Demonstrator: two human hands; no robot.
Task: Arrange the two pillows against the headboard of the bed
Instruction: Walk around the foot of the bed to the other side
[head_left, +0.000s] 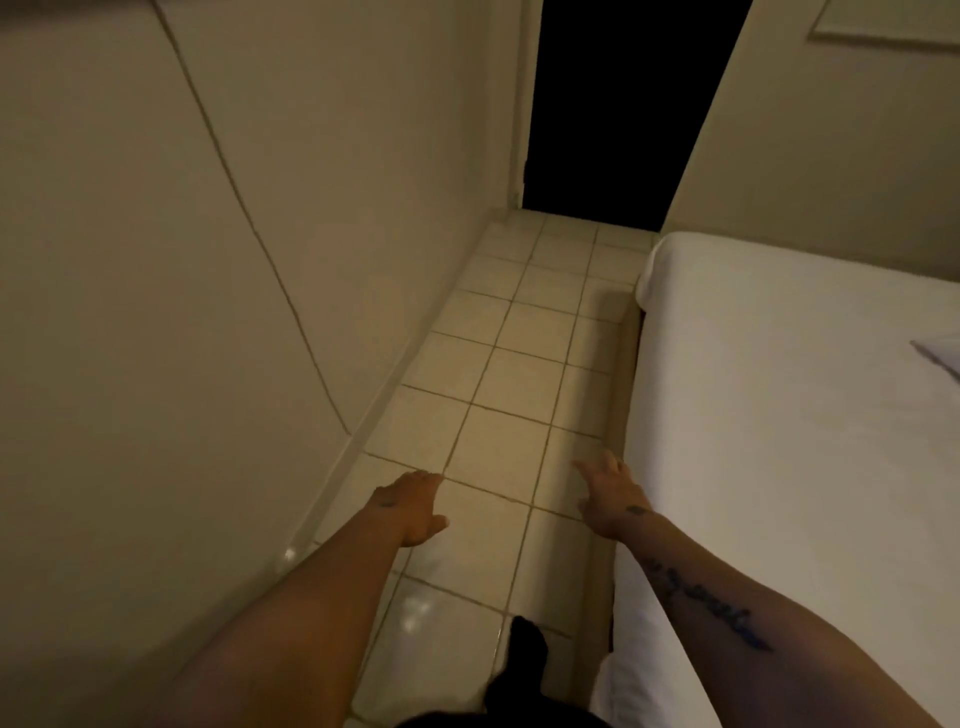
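Observation:
The bed (779, 415) with a white sheet fills the right side of the view. A pale corner of what may be a pillow (940, 356) shows at the far right edge; most of it is cut off. The headboard is out of sight. My left hand (410, 506) reaches forward over the tiled floor, fingers apart, holding nothing. My right hand (610, 496) is stretched out beside the bed's left edge, fingers spread and empty.
A narrow strip of beige tiled floor (509, 374) runs between the left wall (182, 260) and the bed. A dark open doorway (618, 104) lies straight ahead. My dark-clothed leg (519, 670) shows at the bottom.

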